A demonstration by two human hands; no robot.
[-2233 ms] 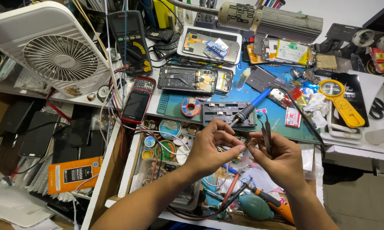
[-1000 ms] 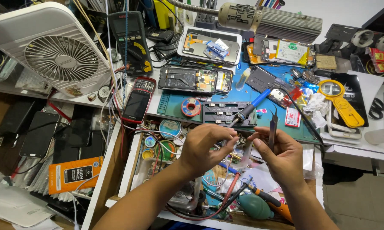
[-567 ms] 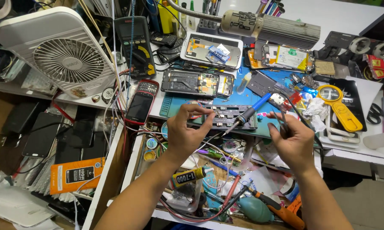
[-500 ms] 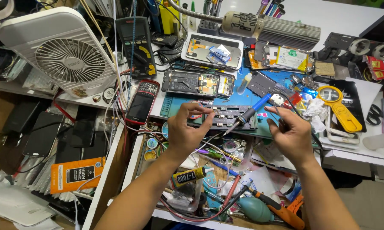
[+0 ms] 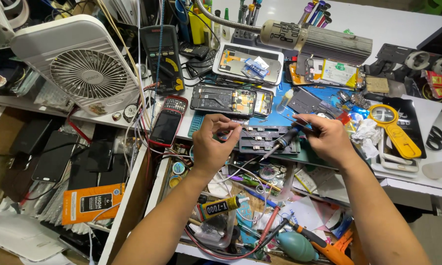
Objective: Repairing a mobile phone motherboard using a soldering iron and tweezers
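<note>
Fingers (image 5: 229,128) of our left hand (image 5: 212,147) pinch a tiny part; our right hand (image 5: 329,140) grips tweezers (image 5: 299,122) above the dark jig (image 5: 267,140). Opened phone (image 5: 231,100) sits just beyond, far from reassembled we reckon.

desk fan (image 5: 81,68): white plastic, smooth, a bit shiny, at 10 o'clock
work mat (image 5: 299,125): blue, soft-looking, matt
tweezers (image 5: 299,122) in right hand (image 5: 329,140): thin dark metal
magnifying glass (image 5: 395,130): yellow plastic, clear shiny lens, at 3 o'clock
lamp neck (image 5: 226,22): ribbed grey metal, at 12 o'clock
crumpled tissue (image 5: 368,132): white paper, rough
red phone (image 5: 167,122): glossy plastic
</note>
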